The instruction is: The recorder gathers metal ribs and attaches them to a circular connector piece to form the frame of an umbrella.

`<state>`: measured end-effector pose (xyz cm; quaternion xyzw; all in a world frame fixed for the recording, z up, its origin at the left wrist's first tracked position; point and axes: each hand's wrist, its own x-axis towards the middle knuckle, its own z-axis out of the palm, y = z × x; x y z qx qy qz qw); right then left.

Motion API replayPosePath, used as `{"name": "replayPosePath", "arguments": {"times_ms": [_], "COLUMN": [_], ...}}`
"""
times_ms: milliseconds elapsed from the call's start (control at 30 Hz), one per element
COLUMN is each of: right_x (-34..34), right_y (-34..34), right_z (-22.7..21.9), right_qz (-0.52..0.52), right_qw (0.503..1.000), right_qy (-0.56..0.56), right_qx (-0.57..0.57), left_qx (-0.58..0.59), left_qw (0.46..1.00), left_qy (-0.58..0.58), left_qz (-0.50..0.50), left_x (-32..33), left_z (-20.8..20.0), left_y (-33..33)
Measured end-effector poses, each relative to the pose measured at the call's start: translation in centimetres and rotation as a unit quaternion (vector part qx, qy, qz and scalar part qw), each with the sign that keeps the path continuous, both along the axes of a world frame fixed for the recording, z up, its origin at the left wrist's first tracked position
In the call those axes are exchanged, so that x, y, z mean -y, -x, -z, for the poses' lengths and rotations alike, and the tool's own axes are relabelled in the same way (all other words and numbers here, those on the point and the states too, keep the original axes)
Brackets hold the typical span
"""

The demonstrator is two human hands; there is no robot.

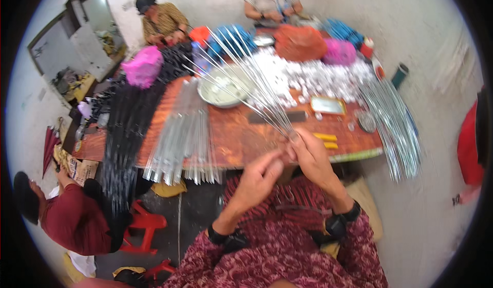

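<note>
A fanned bundle of thin silvery metal rods rises from my right hand, which is closed around its lower end. The rods lean up and to the left over the table. Beside it, at the table's near edge, my left hand has its fingers stretched loosely toward the right hand's fingertips. Nothing shows in the left hand, though its fingertips are slightly blurred. Beneath the rods sit a pale round bowl with small white pieces and a dark flat bar.
Clear rods and black rods overhang the table's near left edge; silvery rods overhang its right end. White pieces are heaped behind. Yellow-handled tool lies near my right hand. Three people sit around, one at left near a red stool.
</note>
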<state>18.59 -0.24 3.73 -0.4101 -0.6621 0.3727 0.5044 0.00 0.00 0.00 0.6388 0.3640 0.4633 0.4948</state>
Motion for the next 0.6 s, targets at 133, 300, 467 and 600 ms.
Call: {"name": "replayPosePath", "arguments": {"times_ms": [133, 300, 467, 600], "right_x": [1.1, 4.7, 5.1, 5.3], "right_y": [1.3, 1.4, 1.6, 2.5], "right_z": [0.8, 1.7, 3.2, 2.4], "right_qz": [0.042, 0.061, 0.084, 0.087], "right_qw": [0.998, 0.998, 0.994, 0.993], "right_qy": [-0.028, 0.011, 0.012, 0.01], "right_qx": [0.025, 0.022, -0.066, -0.073], "left_qx": [0.072, 0.116, 0.122, 0.133], "left_qw": [0.997, 0.993, 0.991, 0.989], "left_qy": [0.003, 0.034, 0.052, 0.046], "left_qz": [0.024, 0.016, -0.006, -0.04], "left_x": [0.2, 1.9, 2.8, 2.6], "left_z": [-0.2, -0.1, -0.9, -0.5], "left_y": [-1.7, -3.9, -4.5, -3.9]}}
